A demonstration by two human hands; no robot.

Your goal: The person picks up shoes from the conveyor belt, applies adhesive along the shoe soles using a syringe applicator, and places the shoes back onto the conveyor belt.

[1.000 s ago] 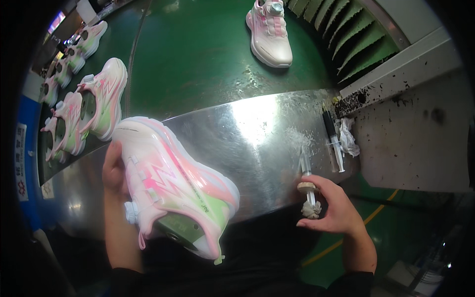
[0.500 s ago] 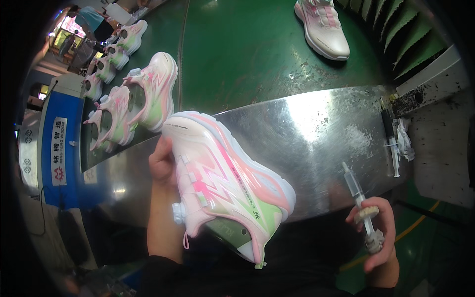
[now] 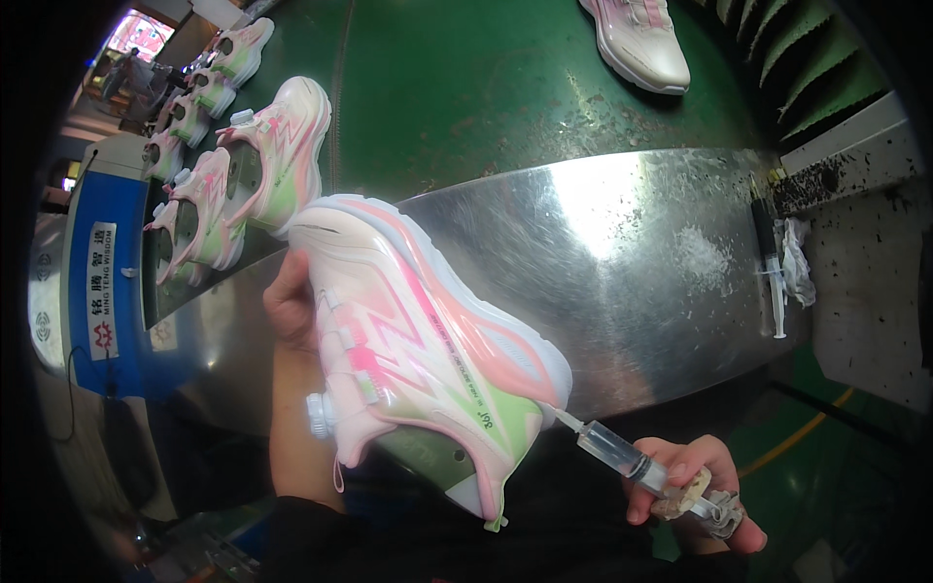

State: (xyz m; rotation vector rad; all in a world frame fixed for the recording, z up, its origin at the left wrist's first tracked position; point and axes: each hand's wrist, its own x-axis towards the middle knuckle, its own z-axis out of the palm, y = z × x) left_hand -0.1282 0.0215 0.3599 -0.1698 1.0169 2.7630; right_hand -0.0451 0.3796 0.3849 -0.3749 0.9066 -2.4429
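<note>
Conveyor belt (image 3: 505, 87), green and wide, is filling the top of what I am seeing, with a curved shiny metal guard plate (image 3: 622, 253) running along its near edge. On the belt, a row of pink-and-green sneakers (image 3: 248, 165) is sitting at my upper left, and a single pale sneaker (image 3: 641, 39) is lying at the top right, well apart from them. Over the metal plate I am watching the left hand (image 3: 292, 306) gripping a pink, white and green sneaker (image 3: 418, 340) from behind its upper, holding it tilted with the sole edge turned toward the right. The right hand (image 3: 685, 486) is clenching a clear syringe (image 3: 622, 457), fingers wrapped round its barrel, and the syringe's tip is touching the sneaker's sole edge near the heel. Two more syringes (image 3: 773, 272) are lying beside a crumpled white rag (image 3: 799, 262) at the plate's right end.
</note>
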